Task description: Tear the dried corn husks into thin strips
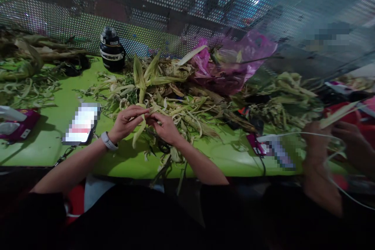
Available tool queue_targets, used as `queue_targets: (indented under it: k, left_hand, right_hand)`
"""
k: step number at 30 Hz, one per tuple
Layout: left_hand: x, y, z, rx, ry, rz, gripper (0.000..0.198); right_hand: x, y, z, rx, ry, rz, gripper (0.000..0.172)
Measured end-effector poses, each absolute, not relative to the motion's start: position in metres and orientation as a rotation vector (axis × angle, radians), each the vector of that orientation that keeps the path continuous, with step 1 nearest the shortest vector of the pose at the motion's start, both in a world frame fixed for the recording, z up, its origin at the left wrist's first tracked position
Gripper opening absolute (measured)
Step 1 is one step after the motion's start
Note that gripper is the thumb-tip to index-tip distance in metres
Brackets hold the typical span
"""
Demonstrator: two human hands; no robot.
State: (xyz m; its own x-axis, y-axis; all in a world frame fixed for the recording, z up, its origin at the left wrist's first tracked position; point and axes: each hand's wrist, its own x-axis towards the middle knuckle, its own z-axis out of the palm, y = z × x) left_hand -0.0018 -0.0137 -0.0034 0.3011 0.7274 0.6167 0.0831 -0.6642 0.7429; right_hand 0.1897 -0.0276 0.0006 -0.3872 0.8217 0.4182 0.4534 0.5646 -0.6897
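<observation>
My left hand [125, 123], with a pale watch on its wrist, pinches a strip of corn husk [139, 133] that hangs down below the fingers. My right hand [164, 127] is closed beside it, fingertips meeting the left ones on the same husk. Just beyond the hands lies a loose heap of yellow-green corn husks [187, 117]. One spread husk [142, 80] stands up from that heap with its leaves fanned out. Thin torn strips dangle over the table's front edge, below my right hand.
On the green table [117, 164] are a phone [82, 123], a tissue box [23, 125] and a black bottle [111, 50]. A pink plastic bag [228, 66] sits behind the heap, against a perforated metal screen [164, 11]. At right, another person's hands [319, 136] hold a husk near a white cable.
</observation>
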Motion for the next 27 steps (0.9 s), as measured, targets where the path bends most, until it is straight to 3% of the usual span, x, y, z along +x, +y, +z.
queue_targets:
  k: [4, 10, 13, 15, 20, 27]
  left_hand:
    - [-0.002, -0.018, 0.003, 1.832, 0.704, 1.282, 0.062]
    - [-0.007, -0.007, 0.005, 1.366, 0.748, 1.038, 0.037]
    - [-0.011, 0.003, 0.004, 1.129, 0.796, 0.981, 0.052]
    - [-0.013, 0.005, 0.004, 1.107, 0.765, 0.913, 0.049]
    - [-0.009, -0.005, 0.010, 1.358, 0.751, 0.853, 0.046]
    - [-0.009, -0.009, 0.016, 2.153, 1.145, 1.256, 0.035]
  right_hand:
    - [0.197, -0.005, -0.015, -1.042, -1.661, 0.814, 0.023]
    - [0.205, 0.021, -0.025, -0.964, -1.303, 1.094, 0.033]
    - [0.206, 0.021, -0.023, -0.889, -1.276, 1.131, 0.032]
    - [0.204, 0.020, -0.022, -0.880, -1.323, 1.150, 0.032]
    - [0.198, 0.013, -0.019, -0.883, -1.488, 1.176, 0.034]
    - [0.198, 0.010, -0.026, -0.870, -1.543, 1.064, 0.033]
